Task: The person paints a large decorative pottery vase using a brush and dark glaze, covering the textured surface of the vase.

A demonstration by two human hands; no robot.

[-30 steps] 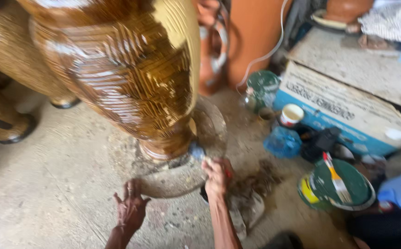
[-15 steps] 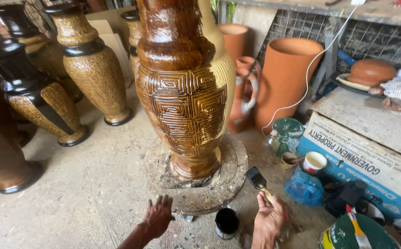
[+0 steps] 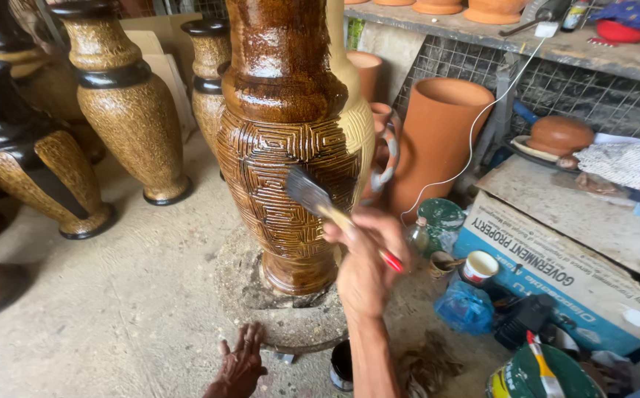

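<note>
A tall carved vase (image 3: 290,147), glossy brown with an unpainted pale yellow side, stands on a round turntable (image 3: 290,324) on the floor. My right hand (image 3: 364,258) grips a paintbrush (image 3: 327,210) with a pale wooden handle and red end. Its dark bristles touch the carved belly of the vase. My left hand (image 3: 239,365) rests with fingers spread on the floor at the turntable's front edge. A small dark paint can (image 3: 340,366) sits on the floor between my arms.
Speckled gold and black vases (image 3: 125,110) stand to the left. Terracotta pots (image 3: 438,133) stand behind the vase on the right. A blue and white cardboard box (image 3: 556,273), cups, a blue bag and a green bucket (image 3: 548,379) crowd the right side.
My right hand has lifted the brush from near the floor up to the vase's carved belly. The view has tilted up and moved closer. My left hand stays low by the turntable.
</note>
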